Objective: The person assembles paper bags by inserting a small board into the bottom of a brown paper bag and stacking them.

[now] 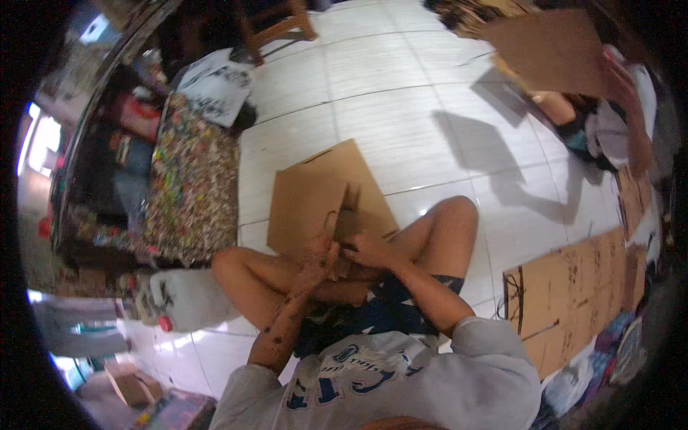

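Observation:
I sit cross-legged on the floor with pieces of brown cardboard in front of my legs. One cardboard piece (pixel 301 208) stands tilted, its right edge near my hands. Behind it a second cardboard sheet (pixel 362 168) lies on the tiles. My left hand (pixel 320 256) is closed around the lower edge of the tilted piece, partly smeared by motion. Beside it, to the right, my right hand (pixel 367 251) is closed with curled fingers at a narrow dark gap next to the cardboard. What its fingers pinch is hidden.
At upper right another person holds a large cardboard sheet (pixel 548 54). Flattened cardboard (pixel 573 301) with a thin stick on it lies to my right. On my left are a speckled multicoloured mat (pixel 193 179), a white plastic bag (pixel 215 86) and a pale jug (pixel 193 301). A wooden chair (pixel 283 32) stands far off.

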Motion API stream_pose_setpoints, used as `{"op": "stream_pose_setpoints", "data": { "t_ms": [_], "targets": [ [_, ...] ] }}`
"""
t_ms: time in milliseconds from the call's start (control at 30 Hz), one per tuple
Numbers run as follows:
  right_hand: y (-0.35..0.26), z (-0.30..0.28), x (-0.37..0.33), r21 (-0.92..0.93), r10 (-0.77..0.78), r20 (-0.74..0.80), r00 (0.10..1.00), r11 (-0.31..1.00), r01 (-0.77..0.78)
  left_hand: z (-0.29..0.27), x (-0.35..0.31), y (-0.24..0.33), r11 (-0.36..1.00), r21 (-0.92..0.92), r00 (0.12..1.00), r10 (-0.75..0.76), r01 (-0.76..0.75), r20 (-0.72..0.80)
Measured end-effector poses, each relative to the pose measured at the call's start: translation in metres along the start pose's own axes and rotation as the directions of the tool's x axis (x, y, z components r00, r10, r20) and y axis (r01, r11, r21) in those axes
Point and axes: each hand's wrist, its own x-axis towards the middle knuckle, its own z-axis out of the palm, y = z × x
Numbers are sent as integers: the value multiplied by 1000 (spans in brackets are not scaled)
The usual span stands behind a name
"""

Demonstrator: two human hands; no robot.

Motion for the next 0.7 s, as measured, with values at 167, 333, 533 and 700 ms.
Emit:
{"op": "stream_pose_setpoints", "data": {
  "t_ms": [167,333,533,700],
  "targets": [
    [17,-42,-13,202,-26,-305,952,975,91,-13,9,26,995,65,993,-75,70,88],
    [115,-140,-62,311,370,-649,665,926,-211,15,8,-9,952,-262,982,-179,160,-51],
    [258,-138,-132,-84,439,-772,461,647,-757,54,13,-126,998,54,999,37,-38,19],
    [282,-148,-139,-157,377,-783,495,651,-743,21,12,-33,967,-92,971,-238,237,-2]
  ]
}}
